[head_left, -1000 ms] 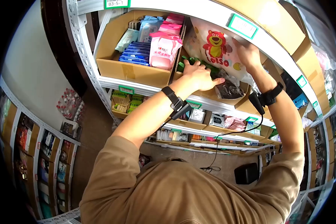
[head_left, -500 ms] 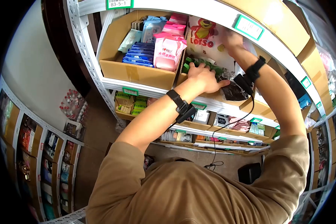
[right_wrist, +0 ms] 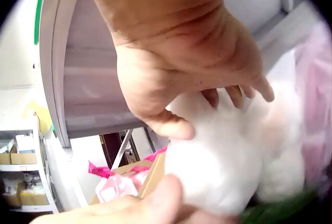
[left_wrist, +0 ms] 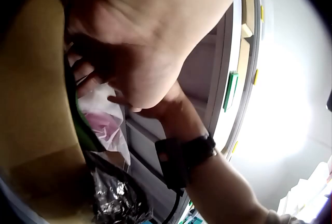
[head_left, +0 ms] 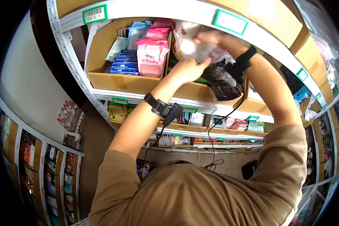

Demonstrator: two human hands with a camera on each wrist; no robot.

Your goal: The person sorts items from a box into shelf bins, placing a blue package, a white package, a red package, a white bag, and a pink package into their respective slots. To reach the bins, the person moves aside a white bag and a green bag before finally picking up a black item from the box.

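My right hand (head_left: 213, 39), blurred in the head view, is on a white plastic bag (head_left: 186, 41) at the back of an open cardboard box. In the right wrist view its thumb and bent fingers straddle the bulging bag (right_wrist: 215, 167). My left hand (head_left: 188, 71) is low at the same bag, over the box's front edge, thumb towards the right hand. Its thumb (right_wrist: 166, 193) lies against the bag's lower side; I cannot tell whether its fingers grip. A black plastic-wrapped packet (head_left: 222, 81) and green packs (right_wrist: 280, 206) lie beside the bag.
Left of this box, a cardboard box (head_left: 120, 81) holds pink and blue wipe packs (head_left: 152, 56). A white shelf beam (head_left: 169, 9) with labels crosses above the hands. Lower shelves carry more boxes of goods. A black cable (head_left: 226, 116) hangs from the right wrist strap.
The bag with the red bear print has moved left and down, its print now mostly out of sight. My right hand followed it. My left hand has lifted from the green packs to the bag.
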